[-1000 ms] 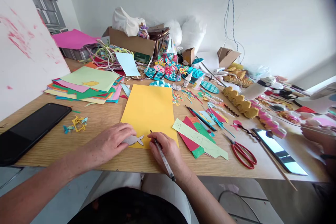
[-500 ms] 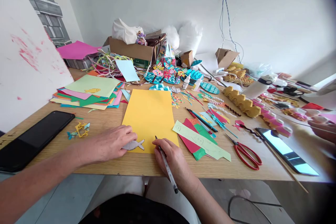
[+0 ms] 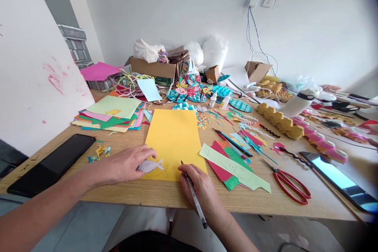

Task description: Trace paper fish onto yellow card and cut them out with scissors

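A yellow sheet of paper lies in front of me. My left hand holds a grey paper fish by its front end, over the lower left of the sheet; the fingers hide the fish's head. Just below the cutout's tail, a drawn tail outline shows on the yellow paper. My right hand grips a clear pen, its tip pointing up and away from me near the sheet's lower right. Whether the tip touches the paper, I cannot tell.
Right of the sheet are pale green strips with drawn fish, pencils and red-handled scissors. A black phone and a coloured paper stack lie to the left. Glue bottles and egg-carton pieces stand farther back.
My left hand has shifted the paper fish up off its place, uncovering the drawn tail outline. My right hand still holds the pen beside it. The camera view has tilted slightly.
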Demonstrator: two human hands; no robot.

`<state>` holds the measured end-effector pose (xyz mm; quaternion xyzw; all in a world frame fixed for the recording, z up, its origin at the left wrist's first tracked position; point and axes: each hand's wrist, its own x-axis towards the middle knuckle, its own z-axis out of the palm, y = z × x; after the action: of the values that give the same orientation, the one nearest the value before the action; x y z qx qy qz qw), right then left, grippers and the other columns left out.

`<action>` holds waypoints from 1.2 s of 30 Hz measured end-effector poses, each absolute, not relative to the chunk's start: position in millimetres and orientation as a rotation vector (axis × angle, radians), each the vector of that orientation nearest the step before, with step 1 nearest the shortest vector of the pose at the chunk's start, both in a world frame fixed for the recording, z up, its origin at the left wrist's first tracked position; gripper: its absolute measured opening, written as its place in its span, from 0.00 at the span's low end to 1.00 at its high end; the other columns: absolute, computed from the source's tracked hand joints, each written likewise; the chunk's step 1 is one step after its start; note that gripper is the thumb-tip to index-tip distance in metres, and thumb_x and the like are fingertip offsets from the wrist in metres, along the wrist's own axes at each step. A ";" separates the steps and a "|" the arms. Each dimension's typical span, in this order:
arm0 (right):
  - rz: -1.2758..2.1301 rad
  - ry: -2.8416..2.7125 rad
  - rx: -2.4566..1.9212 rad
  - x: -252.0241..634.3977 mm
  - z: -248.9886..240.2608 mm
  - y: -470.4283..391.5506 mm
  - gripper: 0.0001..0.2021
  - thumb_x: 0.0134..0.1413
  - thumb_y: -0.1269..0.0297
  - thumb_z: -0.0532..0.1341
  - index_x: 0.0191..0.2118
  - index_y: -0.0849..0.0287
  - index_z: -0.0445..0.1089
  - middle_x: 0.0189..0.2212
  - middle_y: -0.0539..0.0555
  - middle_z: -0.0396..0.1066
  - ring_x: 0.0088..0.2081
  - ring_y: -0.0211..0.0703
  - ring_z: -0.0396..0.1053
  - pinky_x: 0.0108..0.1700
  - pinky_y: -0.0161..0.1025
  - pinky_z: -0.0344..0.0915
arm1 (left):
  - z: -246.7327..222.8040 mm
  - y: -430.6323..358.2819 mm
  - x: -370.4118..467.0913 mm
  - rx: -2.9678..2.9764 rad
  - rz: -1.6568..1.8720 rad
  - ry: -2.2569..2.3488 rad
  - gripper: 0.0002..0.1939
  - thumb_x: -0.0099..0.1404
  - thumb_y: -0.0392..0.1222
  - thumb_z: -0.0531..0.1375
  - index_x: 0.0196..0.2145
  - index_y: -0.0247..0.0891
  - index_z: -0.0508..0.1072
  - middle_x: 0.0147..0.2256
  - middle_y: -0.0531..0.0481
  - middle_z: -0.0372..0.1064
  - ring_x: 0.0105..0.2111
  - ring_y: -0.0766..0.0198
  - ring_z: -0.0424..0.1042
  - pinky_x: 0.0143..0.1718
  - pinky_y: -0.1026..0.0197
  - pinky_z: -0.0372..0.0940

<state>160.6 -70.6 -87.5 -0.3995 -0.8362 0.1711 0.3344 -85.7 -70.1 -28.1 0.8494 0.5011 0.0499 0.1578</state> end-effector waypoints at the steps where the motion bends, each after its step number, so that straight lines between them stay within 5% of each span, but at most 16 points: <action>1: 0.448 -2.181 -1.046 160.7 -87.6 -70.7 0.11 0.53 0.76 0.52 0.38 0.60 0.68 0.32 0.57 0.73 0.32 0.43 0.72 0.34 0.37 0.67 | -23.7 -67.6 -91.7 2.418 0.167 1.484 0.21 0.53 0.32 0.52 0.45 0.44 0.65 0.44 0.51 0.67 0.43 0.61 0.68 0.41 0.63 0.62; 7: 0.467 -2.182 -1.062 161.1 -86.9 -71.4 0.12 0.52 0.77 0.52 0.39 0.59 0.68 0.34 0.56 0.73 0.33 0.44 0.72 0.34 0.37 0.67 | -13.7 -48.7 -129.6 2.336 0.210 1.815 0.17 0.54 0.36 0.53 0.43 0.39 0.65 0.39 0.48 0.68 0.39 0.58 0.69 0.36 0.61 0.64; 16: 0.463 -2.186 -1.050 161.6 -89.3 -70.4 0.11 0.53 0.76 0.52 0.39 0.60 0.68 0.33 0.57 0.73 0.32 0.43 0.72 0.33 0.37 0.66 | -46.9 -32.5 -159.6 2.308 0.221 1.930 0.19 0.54 0.40 0.52 0.44 0.38 0.65 0.43 0.44 0.68 0.44 0.54 0.68 0.41 0.56 0.65; 21: 0.466 -2.189 -1.040 161.7 -88.5 -69.5 0.11 0.53 0.76 0.52 0.39 0.61 0.68 0.32 0.57 0.73 0.32 0.43 0.72 0.33 0.36 0.66 | -43.6 -36.5 -158.2 2.360 0.252 1.900 0.17 0.55 0.45 0.53 0.42 0.38 0.67 0.46 0.40 0.66 0.50 0.46 0.63 0.49 0.45 0.58; 27: 0.489 -2.165 -1.018 161.2 -88.7 -66.6 0.11 0.53 0.76 0.51 0.37 0.60 0.69 0.33 0.57 0.74 0.32 0.43 0.72 0.34 0.36 0.67 | -34.7 -64.3 -117.8 2.410 0.156 1.496 0.12 0.58 0.41 0.54 0.40 0.42 0.70 0.42 0.51 0.71 0.43 0.60 0.69 0.45 0.61 0.61; 36: 0.743 -2.111 -0.977 157.9 -59.0 -75.1 0.09 0.54 0.72 0.53 0.37 0.60 0.69 0.32 0.56 0.74 0.33 0.41 0.71 0.36 0.35 0.65 | -42.1 -74.7 -107.2 2.465 0.207 1.403 0.11 0.61 0.34 0.51 0.38 0.40 0.70 0.38 0.52 0.71 0.38 0.64 0.69 0.39 0.64 0.61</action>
<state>157.9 -75.1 -59.0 -0.3760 -0.8122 0.2858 0.3425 -107.2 -74.7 -42.1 0.8573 0.4878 0.0719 0.1483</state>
